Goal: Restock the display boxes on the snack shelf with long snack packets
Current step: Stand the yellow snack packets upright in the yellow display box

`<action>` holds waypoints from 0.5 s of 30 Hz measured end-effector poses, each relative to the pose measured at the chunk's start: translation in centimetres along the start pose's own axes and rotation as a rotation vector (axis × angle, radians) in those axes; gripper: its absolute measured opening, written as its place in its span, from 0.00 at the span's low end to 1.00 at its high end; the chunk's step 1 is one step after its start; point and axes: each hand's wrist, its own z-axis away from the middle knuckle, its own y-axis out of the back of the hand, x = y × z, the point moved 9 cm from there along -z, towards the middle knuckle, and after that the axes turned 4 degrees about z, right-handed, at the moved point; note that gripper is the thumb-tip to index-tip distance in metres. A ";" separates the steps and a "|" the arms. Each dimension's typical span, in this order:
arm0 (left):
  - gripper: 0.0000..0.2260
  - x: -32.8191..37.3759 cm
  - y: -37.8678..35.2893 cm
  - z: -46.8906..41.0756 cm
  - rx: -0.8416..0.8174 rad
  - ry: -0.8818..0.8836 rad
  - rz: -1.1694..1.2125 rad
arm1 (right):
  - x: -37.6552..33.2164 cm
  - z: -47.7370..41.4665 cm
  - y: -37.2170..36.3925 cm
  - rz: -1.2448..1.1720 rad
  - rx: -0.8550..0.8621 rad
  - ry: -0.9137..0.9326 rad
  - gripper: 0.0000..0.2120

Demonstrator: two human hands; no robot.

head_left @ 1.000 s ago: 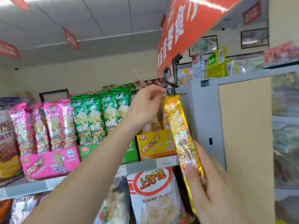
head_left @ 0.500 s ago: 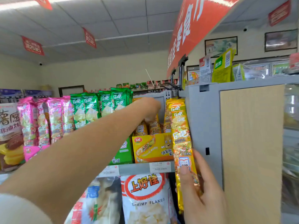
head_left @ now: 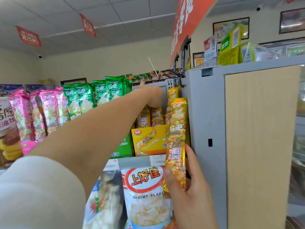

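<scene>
- Long yellow packet upright at the right front corner of the yellow display box; my right hand grips its lower end, thumb across the front.
- Right of box: grey cabinet wall just beside the packet, tight gap.
- Above box: my left hand over the standing packets inside; fingers hidden, can't tell grip.
- Left of box: green packets. Below: shrimp flakes bag.
</scene>
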 end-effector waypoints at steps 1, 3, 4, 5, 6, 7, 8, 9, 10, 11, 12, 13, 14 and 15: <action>0.04 0.0 1.0 0.2 0.071 -0.002 0.061 | -0.1 -0.3 -0.1 0.015 0.004 0.018 0.27; 0.01 -0.1 3.0 1.1 0.203 -0.031 0.233 | -0.6 -1.0 -0.5 0.052 0.005 0.053 0.23; 0.08 -0.2 4.1 1.6 0.276 -0.047 0.353 | -0.7 -1.4 -0.7 0.074 0.010 0.076 0.24; 0.14 -0.5 5.0 2.2 0.333 -0.049 0.471 | -0.9 -1.8 -0.9 0.094 0.023 0.095 0.24; 0.18 -1.0 5.7 3.0 0.393 -0.046 0.606 | -1.2 -2.2 -1.1 0.110 0.038 0.109 0.24; 0.19 -1.5 6.2 3.9 0.441 -0.039 0.735 | -1.5 -2.5 -1.3 0.113 0.055 0.124 0.24; 0.18 -1.9 6.4 4.8 0.479 -0.032 0.859 | -1.7 -2.9 -1.4 0.106 0.070 0.138 0.25; 0.18 -2.4 6.3 5.5 0.512 -0.018 0.973 | -1.8 -3.2 -1.5 0.091 0.084 0.152 0.25; 0.19 -2.8 6.1 6.2 0.534 -0.014 1.102 | -1.9 -3.5 -1.4 0.069 0.105 0.162 0.25; 0.19 -2.8 5.5 6.9 0.527 -0.025 1.235 | -2.0 -3.7 -1.3 0.053 0.127 0.165 0.25; 0.18 -2.5 5.0 7.4 0.507 -0.055 1.342 | -2.2 -3.9 -1.3 0.046 0.150 0.166 0.25; 0.15 -2.0 4.3 8.0 0.474 -0.095 1.397 | -2.5 -4.1 -1.3 0.042 0.172 0.172 0.25; 0.13 -1.4 3.6 8.5 0.419 -0.136 1.424 | -2.8 -4.3 -1.3 0.046 0.190 0.184 0.25; 0.14 -0.7 2.7 9.0 0.368 -0.165 1.439 | -3.2 -4.6 -1.3 0.057 0.204 0.200 0.24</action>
